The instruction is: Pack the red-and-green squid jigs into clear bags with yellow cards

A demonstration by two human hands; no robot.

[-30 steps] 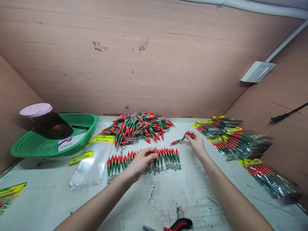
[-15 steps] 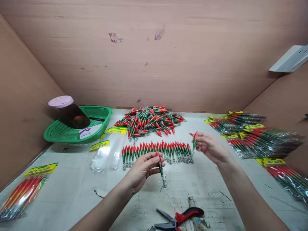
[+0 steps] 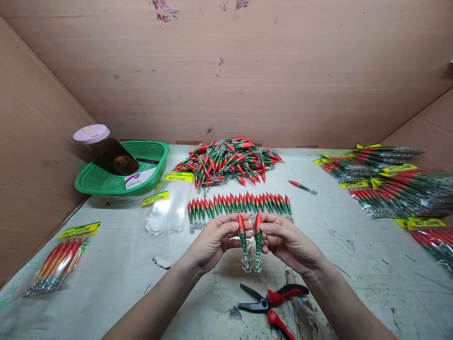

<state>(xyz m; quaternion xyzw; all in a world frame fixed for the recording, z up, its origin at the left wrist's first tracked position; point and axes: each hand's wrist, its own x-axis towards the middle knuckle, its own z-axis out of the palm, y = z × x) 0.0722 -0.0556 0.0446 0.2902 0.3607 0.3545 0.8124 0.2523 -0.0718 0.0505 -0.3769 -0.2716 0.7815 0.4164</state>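
Note:
Two red-and-green squid jigs hang side by side in front of me, red ends up and hooks down. My left hand [image 3: 221,236] pinches the left squid jig [image 3: 243,243] near its red end. The other squid jig [image 3: 258,241] is pinched by my right hand [image 3: 283,238]. Just beyond my hands lies a row of squid jigs [image 3: 219,208], red tips pointing away from me. Behind that row rises a heaped pile of the same jigs [image 3: 230,163]. One loose squid jig [image 3: 300,186] lies to the right of the pile.
Open pliers [image 3: 264,302] with red-black handles lie below my hands. Clear bags [image 3: 168,212] with yellow headers lie left of the row. A green basket [image 3: 85,184] holds a lidded cup [image 3: 116,156]. Packed jigs lie at right [image 3: 406,189] and left [image 3: 63,259]. Cardboard walls [image 3: 247,94] surround the table.
My right hand has moved left and toward me with its squid jig, now beside the one in my left hand. The loose jig at right shows fully. The camera view has tilted downward.

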